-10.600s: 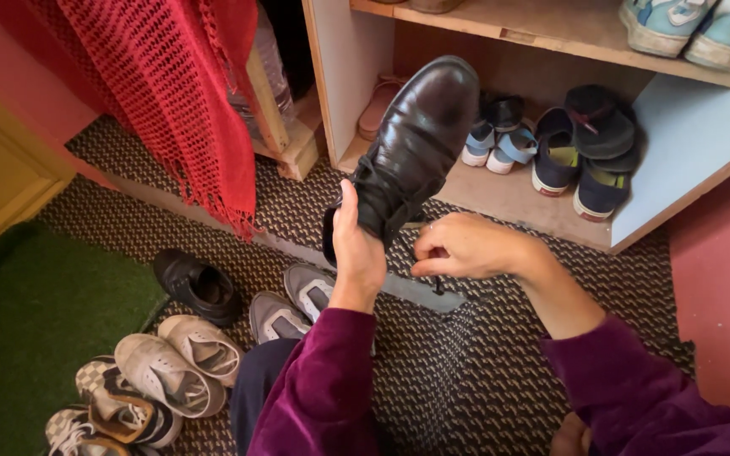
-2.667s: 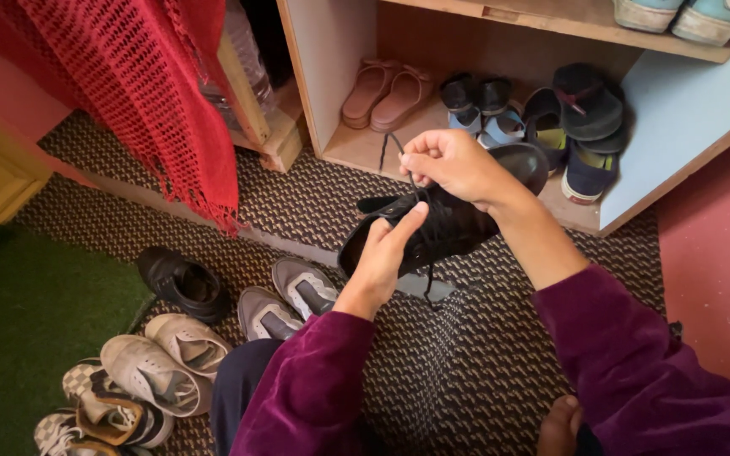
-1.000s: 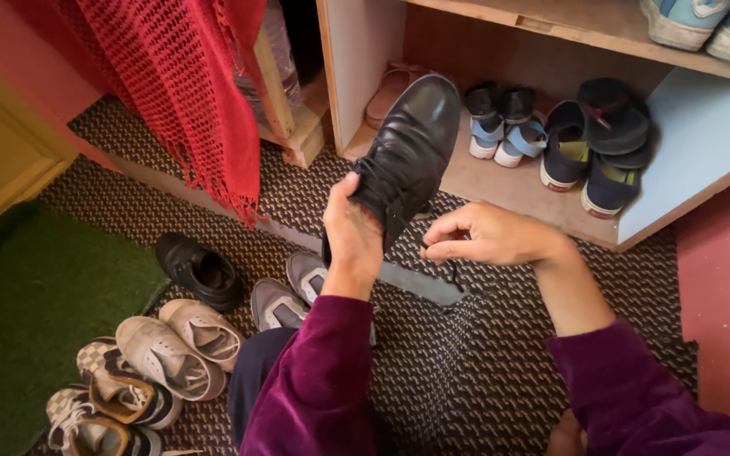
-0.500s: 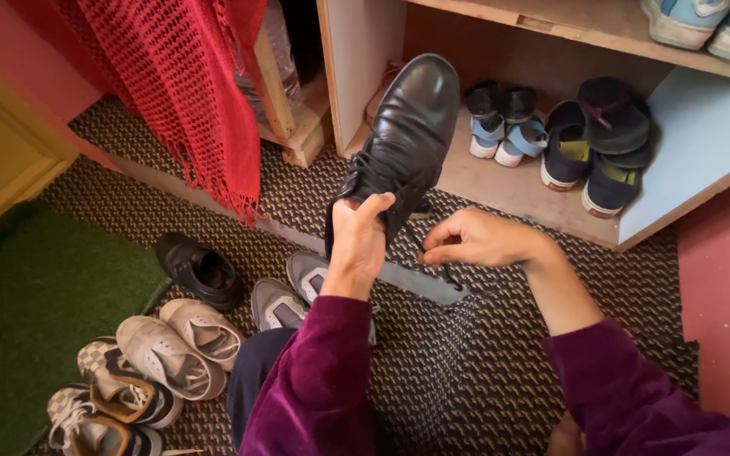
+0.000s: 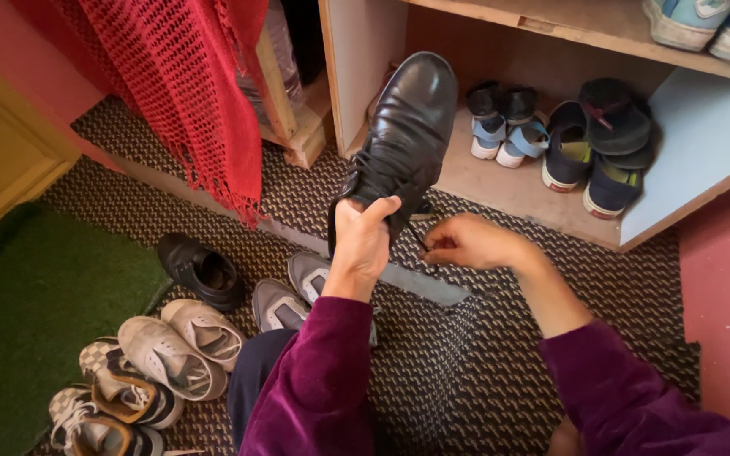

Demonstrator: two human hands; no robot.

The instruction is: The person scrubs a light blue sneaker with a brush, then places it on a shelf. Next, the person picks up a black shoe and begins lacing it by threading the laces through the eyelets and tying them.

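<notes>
At centre frame, the left hand [image 5: 363, 241] is closed around the heel end of a black leather lace-up shoe [image 5: 403, 139], thumb and fingers wrapped over the collar; the shoe is held in the air, toe pointing up and away toward the shoe cabinet [image 5: 678, 173]. Just beside it, the right hand [image 5: 471, 243] pinches a black shoelace [image 5: 418, 238] between thumb and fingertips, the lace running taut back to the shoe's eyelets. Both forearms wear purple velvet sleeves [image 5: 314, 380]. Behind the shoe, on the cabinet's lower shelf, stand small blue-and-white sandals [image 5: 507, 135] and dark blue slip-ons [image 5: 589, 156]. Below the left hand, a pair of grey sneakers [image 5: 293, 291] lies on the patterned woven mat [image 5: 500, 371]; farther left lie a second black shoe [image 5: 200, 270] and worn off-white sneakers [image 5: 181, 344]. A red crocheted cloth [image 5: 187, 93] hangs at upper left.
</notes>
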